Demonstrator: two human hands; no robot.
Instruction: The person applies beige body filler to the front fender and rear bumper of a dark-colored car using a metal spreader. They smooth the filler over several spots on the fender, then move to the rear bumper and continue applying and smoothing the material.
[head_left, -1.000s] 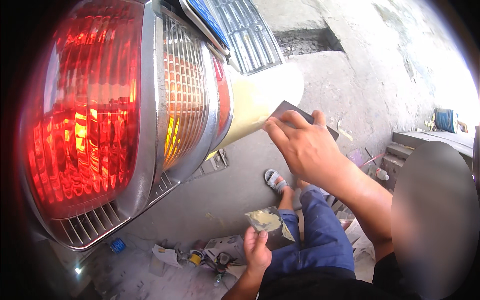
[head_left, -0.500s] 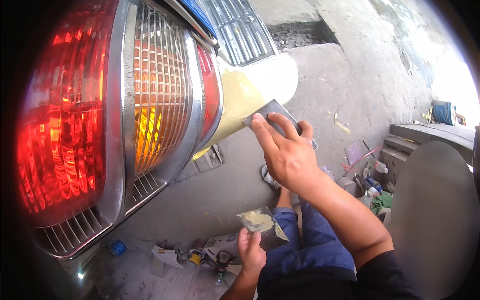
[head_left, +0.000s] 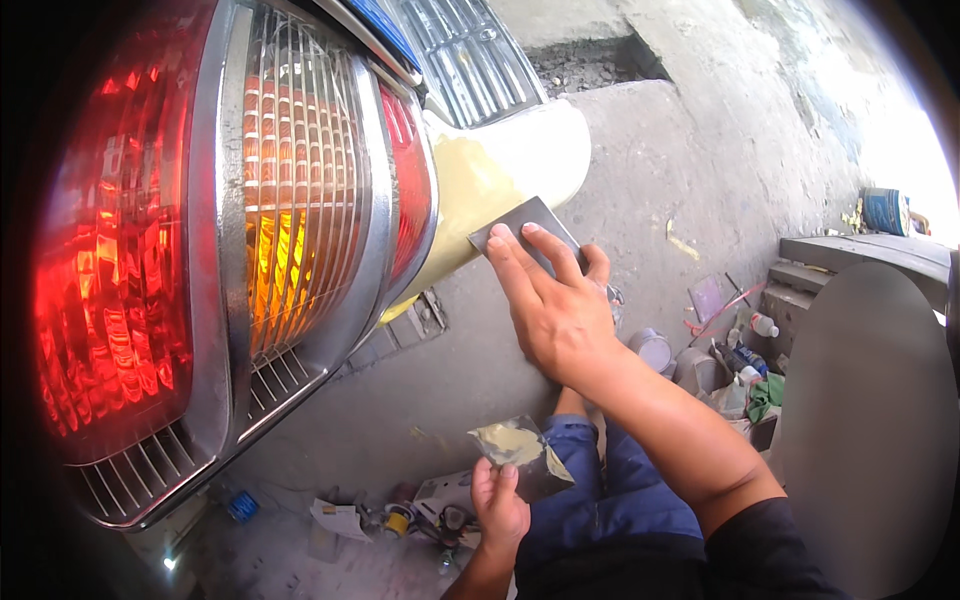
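Observation:
My right hand (head_left: 565, 325) grips a dark, flat filler spreader (head_left: 538, 214), its fingertips pressed on the top face. The spreader's far-left edge lies at the lower side of the cream, putty-coated bumper end (head_left: 490, 170); whether it touches cannot be made out. Lower down, my left hand (head_left: 503, 508) pinches a dark square plate (head_left: 545, 482) by its near edge. Pale yellow putty (head_left: 508, 441) is smeared over that plate's upper face and one corner. Left of the bumper end stands a large tail light, with a red lens (head_left: 120, 290) and an amber lens (head_left: 285, 240) behind metal bars.
Buckets (head_left: 652, 348), bottles (head_left: 764, 325) and a green cloth (head_left: 766, 393) clutter the floor at right, beside a stepped ledge (head_left: 860, 255). A blue can (head_left: 886, 212) stands farther back. Tools and a yellow-banded item (head_left: 397, 521) lie below. A pit (head_left: 590, 68) opens at the top.
My right hand and the spreader have shifted slightly left in view, as has the vehicle. The buckets show more fully now, and my feet have changed place. The left hand has barely moved.

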